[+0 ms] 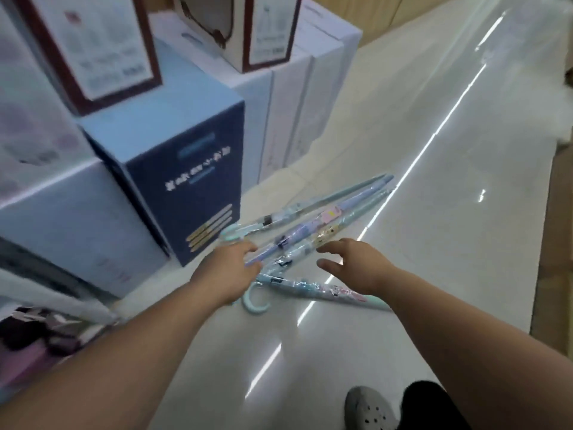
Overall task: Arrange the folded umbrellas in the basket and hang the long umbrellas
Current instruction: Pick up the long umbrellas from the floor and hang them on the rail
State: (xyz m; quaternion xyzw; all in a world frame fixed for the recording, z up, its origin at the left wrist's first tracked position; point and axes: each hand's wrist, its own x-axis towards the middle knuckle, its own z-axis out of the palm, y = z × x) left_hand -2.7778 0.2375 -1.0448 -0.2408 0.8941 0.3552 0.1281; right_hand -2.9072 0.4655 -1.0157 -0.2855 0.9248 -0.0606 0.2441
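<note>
**Long umbrellas (325, 215) lying on the floor (434, 212)**

They are lying wrapped beside a blue box (186, 169). The right grip (353, 263) is hovering just above them, fingers spread, holding nothing. The left grip (228, 268) is sitting at their handle ends; whether it is pinching one cannot be told.

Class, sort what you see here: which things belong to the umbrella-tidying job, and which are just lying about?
Belongs to the job: long umbrellas on the floor; left hand; right hand.

Just lying about: blue box; white boxes; grey shoe.
</note>
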